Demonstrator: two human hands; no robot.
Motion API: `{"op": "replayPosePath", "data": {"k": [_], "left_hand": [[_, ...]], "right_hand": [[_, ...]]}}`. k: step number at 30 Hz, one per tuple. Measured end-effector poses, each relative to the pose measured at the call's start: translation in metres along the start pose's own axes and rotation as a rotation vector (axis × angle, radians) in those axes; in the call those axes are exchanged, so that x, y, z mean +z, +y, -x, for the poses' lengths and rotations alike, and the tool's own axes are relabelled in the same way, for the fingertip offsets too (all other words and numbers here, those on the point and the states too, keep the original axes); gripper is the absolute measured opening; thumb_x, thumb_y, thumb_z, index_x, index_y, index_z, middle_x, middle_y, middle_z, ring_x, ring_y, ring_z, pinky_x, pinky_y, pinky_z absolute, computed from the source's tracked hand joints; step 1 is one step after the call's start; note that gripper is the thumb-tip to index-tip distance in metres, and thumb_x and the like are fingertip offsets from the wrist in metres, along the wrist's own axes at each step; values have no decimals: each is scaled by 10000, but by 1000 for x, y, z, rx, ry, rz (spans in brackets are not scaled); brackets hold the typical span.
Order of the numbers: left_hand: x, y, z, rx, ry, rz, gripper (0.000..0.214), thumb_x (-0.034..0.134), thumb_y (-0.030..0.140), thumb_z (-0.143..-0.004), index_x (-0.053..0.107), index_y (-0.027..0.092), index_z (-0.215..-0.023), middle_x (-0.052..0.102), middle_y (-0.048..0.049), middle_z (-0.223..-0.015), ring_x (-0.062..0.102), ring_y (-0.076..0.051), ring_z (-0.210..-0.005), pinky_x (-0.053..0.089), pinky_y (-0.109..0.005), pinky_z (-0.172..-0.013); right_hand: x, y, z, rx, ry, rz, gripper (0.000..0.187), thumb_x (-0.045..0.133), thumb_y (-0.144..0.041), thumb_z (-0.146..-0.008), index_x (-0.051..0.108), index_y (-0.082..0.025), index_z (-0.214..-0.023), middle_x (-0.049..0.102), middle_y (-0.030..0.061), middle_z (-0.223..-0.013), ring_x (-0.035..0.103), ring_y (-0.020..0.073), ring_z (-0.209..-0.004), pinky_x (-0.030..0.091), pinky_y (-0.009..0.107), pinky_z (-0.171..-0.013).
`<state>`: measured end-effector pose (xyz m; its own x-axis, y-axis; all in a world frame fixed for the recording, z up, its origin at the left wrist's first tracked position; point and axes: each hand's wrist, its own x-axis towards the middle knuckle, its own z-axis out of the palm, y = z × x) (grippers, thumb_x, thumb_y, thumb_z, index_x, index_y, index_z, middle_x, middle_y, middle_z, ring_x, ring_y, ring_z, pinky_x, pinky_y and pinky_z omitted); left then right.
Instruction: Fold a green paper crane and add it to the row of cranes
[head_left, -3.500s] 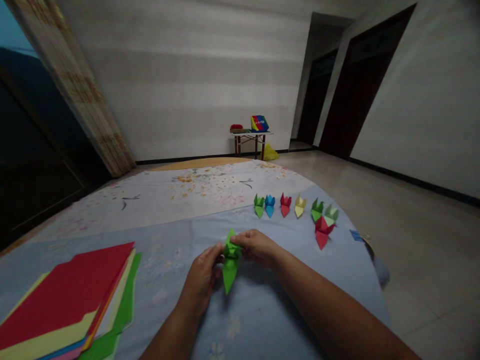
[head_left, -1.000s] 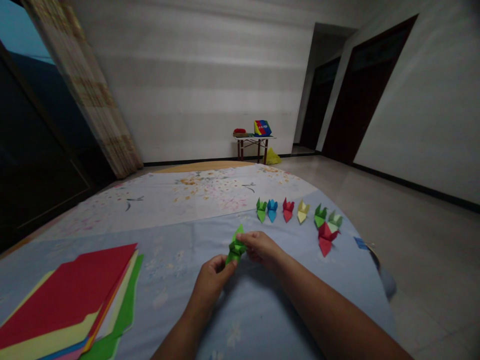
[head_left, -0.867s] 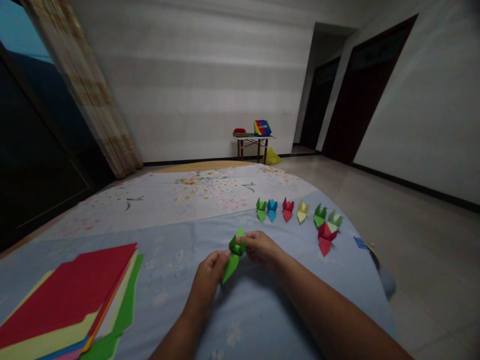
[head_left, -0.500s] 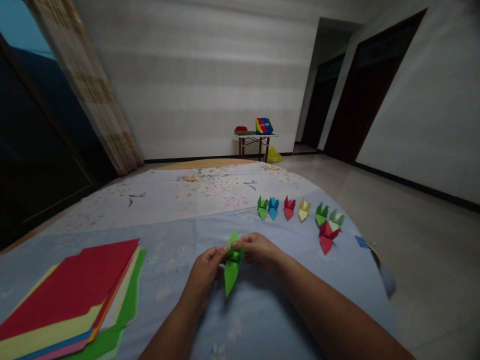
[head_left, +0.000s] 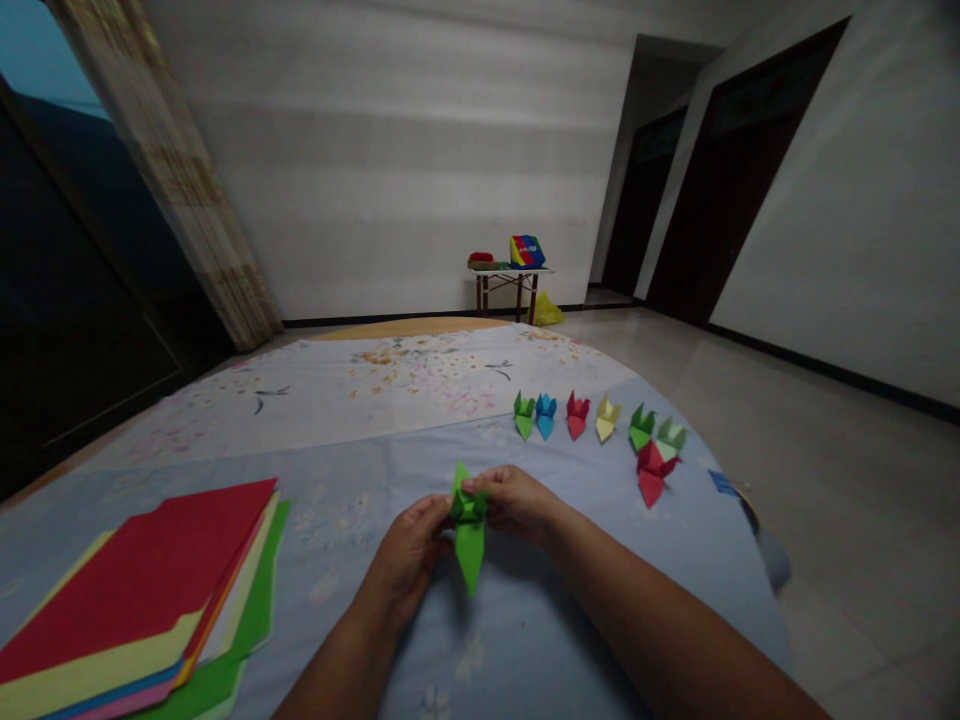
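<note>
Between my two hands is a bright green origami crane [head_left: 470,550], its long pointed wings running toward and away from me. My left hand [head_left: 415,545] pinches its left side with thumb and fingers. From the right, my right hand [head_left: 516,497] grips the folded middle, its thumb on top. The fingers under the paper are partly hidden. Ahead and to the right stand several finished paper cranes, among them a blue crane [head_left: 546,416], a yellow crane [head_left: 607,419] and a large red crane [head_left: 653,474].
A stack of coloured paper [head_left: 142,570] lies at the left, red on top. Pale floral cloths cover the round table [head_left: 337,470]. Near its right edge sits a small blue object [head_left: 722,482]. A small side table [head_left: 517,271] stands by the far wall, a yellow bag [head_left: 547,310] beside it.
The green crane has turned slightly between my fingers: its near tip has swung to the right and its far tip to the left. Both hands keep hold, nearly in place.
</note>
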<state>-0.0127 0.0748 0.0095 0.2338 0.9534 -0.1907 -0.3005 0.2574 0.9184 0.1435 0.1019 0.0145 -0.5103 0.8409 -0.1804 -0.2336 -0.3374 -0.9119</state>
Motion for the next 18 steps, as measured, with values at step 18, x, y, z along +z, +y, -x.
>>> {"op": "replayPosePath", "data": {"k": [18], "left_hand": [[3, -5, 0, 0, 50, -183, 320, 697, 449, -640, 649, 151, -745, 566, 8, -633, 477, -104, -556, 302, -193, -468]], "right_hand": [[-12, 2, -12, -92, 403, -32, 364, 632, -423, -647, 356, -201, -563, 305, -114, -382, 198, 28, -307, 74, 223, -352]]}}
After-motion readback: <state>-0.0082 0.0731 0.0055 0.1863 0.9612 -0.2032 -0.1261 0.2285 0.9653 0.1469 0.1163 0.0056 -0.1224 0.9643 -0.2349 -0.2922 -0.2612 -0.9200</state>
